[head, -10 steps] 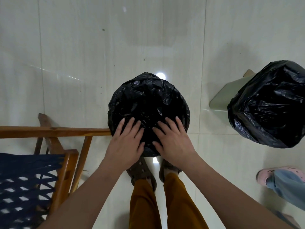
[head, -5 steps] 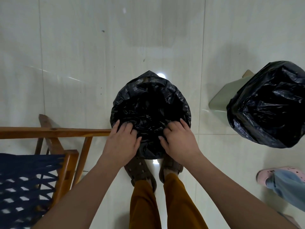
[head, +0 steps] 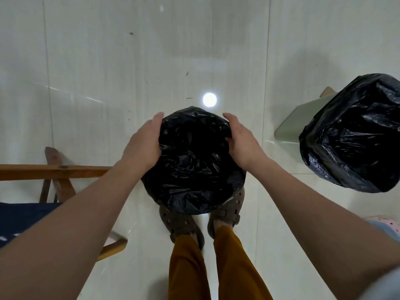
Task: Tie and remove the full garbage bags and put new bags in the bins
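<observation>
A small round bin lined with a black garbage bag [head: 192, 165] stands on the pale tiled floor just in front of my feet. The bag's mouth is spread over the rim and its inside is dark. My left hand [head: 145, 139] cups the left side of the rim, fingers outside and thumb on the plastic. My right hand [head: 242, 137] holds the right side the same way. A second, pale green bin [head: 296, 126] stands at the right, with a black bag [head: 355, 135] draped over its top.
A wooden chair [head: 56, 169] with dark blue webbing stands at the left, close to my left arm. Another person's pink shoe [head: 387, 224] shows at the right edge. My sandalled feet [head: 181, 226] touch the bin's near side.
Both hands have moved from the near edge of the bag outward and forward along the rim to its left and right sides. The view has tilted further down over the bin.
</observation>
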`<state>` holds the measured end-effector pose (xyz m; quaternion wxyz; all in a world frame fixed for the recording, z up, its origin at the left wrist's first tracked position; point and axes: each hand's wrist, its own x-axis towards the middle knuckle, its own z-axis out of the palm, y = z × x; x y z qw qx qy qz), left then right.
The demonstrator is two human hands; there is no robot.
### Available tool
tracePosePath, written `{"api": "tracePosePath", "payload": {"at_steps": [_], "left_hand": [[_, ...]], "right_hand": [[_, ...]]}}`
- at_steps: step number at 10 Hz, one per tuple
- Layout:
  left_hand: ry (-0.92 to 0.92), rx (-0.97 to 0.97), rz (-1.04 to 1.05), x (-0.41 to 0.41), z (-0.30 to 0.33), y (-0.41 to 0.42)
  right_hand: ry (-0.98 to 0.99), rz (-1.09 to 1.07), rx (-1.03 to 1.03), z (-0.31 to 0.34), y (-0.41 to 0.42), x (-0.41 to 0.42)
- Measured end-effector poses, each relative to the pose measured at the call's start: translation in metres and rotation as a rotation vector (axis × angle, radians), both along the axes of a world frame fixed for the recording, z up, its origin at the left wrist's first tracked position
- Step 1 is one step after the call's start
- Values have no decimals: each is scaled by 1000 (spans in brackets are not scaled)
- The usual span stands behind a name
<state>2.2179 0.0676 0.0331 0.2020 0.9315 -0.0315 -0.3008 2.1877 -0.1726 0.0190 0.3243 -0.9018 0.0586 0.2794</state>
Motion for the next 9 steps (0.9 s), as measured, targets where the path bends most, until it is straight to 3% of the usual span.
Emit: {"api": "tracePosePath", "payload": {"at_steps": [1, 2, 3, 4, 6, 8, 9], "left_hand": [[-15, -112, 177, -4, 1, 1], [-36, -69, 310, -14, 5, 0], [-41, 60, 408, -34, 16, -2], [76, 8, 538, -54, 23, -3], [112, -68, 520, -56, 23, 11], [85, 197, 372, -48, 48, 4], [-8, 266, 153, -45, 73, -3]], "right_hand": [[12, -144, 65, -3, 0, -8], [-35, -316, 41, 3, 2, -27], [37, -488, 29, 17, 7, -55], [161, -558, 158, 30, 22, -79], [130, -514, 287, 28, 27, -71], [90, -537, 238, 48, 25, -69], [79, -519, 104, 67, 24, -77]]}}
